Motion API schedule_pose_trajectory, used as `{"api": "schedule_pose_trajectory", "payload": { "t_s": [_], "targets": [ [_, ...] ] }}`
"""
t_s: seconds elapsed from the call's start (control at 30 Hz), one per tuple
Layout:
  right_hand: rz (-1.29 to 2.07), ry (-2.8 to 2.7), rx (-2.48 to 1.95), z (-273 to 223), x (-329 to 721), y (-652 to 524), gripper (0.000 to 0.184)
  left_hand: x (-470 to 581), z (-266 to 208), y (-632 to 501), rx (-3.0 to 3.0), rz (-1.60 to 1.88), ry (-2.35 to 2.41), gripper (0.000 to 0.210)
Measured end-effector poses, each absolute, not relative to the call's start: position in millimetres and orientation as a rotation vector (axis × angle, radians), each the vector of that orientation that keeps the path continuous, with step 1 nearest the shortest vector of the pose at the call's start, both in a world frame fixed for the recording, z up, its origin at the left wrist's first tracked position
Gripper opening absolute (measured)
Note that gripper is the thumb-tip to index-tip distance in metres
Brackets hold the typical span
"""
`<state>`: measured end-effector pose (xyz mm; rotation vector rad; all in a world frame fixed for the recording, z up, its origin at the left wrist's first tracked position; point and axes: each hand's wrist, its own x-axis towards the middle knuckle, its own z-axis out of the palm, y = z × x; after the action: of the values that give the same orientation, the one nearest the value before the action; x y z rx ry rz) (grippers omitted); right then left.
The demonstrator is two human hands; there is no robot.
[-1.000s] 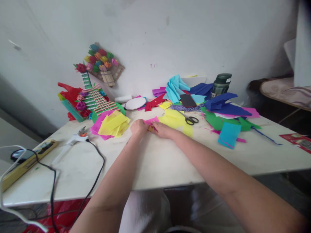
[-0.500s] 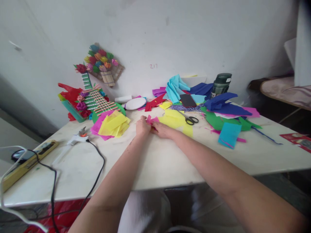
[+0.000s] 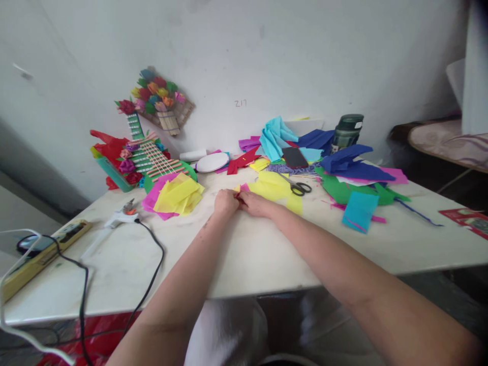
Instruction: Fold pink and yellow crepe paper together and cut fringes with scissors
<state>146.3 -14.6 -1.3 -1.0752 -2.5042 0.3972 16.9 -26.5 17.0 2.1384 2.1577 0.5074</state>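
My left hand [image 3: 226, 202] and my right hand [image 3: 256, 204] meet above the middle of the table, fingers closed together. Between them they grip a small piece of pink crepe paper [image 3: 244, 188], mostly covered by the fingers. Just beyond my right hand lie yellow paper sheets [image 3: 272, 185] and black-handled scissors [image 3: 301, 189]. To the left of my left hand is a stack of yellow paper squares [image 3: 180, 195] on magenta paper [image 3: 152, 199].
A glue gun [image 3: 124, 216] with a black cord lies left, near a power strip [image 3: 48, 254]. Behind stand a paper-flower guitar craft [image 3: 160, 160] and a white oval disc [image 3: 212, 162]. Coloured paper, a phone [image 3: 295, 158] and a dark green bottle [image 3: 346, 132] are at the back right.
My left hand has turned and closed over the pink paper, so less of it shows. My right hand stays nearly in place.
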Motion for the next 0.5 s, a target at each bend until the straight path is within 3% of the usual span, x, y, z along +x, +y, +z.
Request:
{"api": "schedule_pose_trajectory", "payload": {
  "t_s": [0.23, 0.5],
  "targets": [
    [0.402, -2.495, -1.040, 0, 147, -15, 0.027, 24, 24, -34, 2.300, 0.232, 2.176, 0.032],
    [0.484, -2.439, -1.032, -7, 149, -9, 0.041, 29, 30, -37, 2.393, 0.053, 2.154, 0.032]
  ]
}}
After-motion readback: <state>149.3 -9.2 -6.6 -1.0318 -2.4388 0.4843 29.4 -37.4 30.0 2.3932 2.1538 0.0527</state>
